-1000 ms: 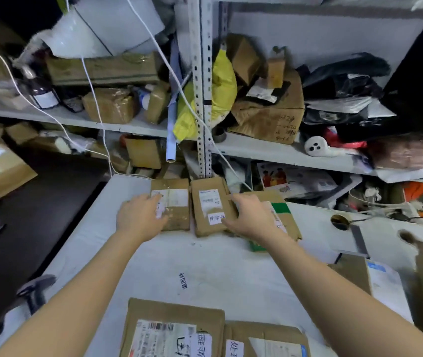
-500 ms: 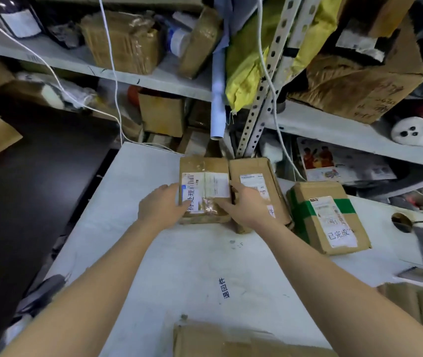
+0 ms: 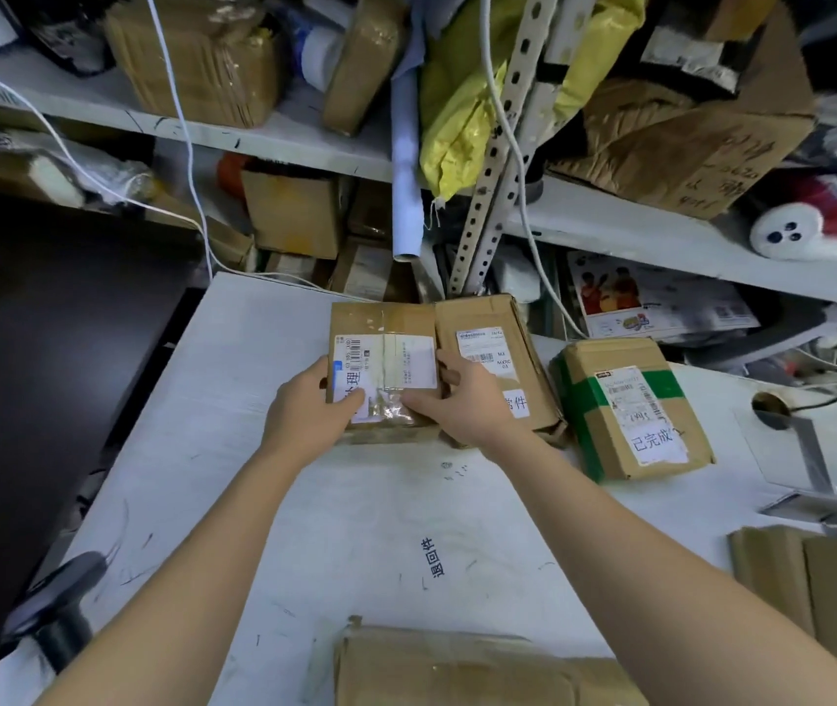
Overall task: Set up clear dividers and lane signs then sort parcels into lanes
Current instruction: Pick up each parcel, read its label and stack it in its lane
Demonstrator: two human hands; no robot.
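Note:
Three brown parcels lie in a row at the far side of the white table [image 3: 233, 481]. Both hands grip the left parcel [image 3: 383, 331], which carries a white shipping label and clear tape. My left hand [image 3: 312, 410] holds its near left corner with the thumb on top. My right hand [image 3: 457, 402] holds its near right edge, fingers curled into the gap beside the middle parcel [image 3: 492, 338]. A parcel with green tape [image 3: 630, 415] lies apart to the right. A small printed sign [image 3: 432, 557] is stuck flat on the table nearer me.
Cluttered shelves with boxes, a yellow bag [image 3: 462, 114] and white cables rise just behind the parcels. More cardboard boxes lie at the near edge [image 3: 457, 670] and near right [image 3: 813, 578]. A cable hole [image 3: 770, 402] is in the table at right. A dark floor drops off left.
My right hand shifted from the middle parcel onto the left parcel's right edge, so both hands now hold the left parcel. The view moved closer and lower.

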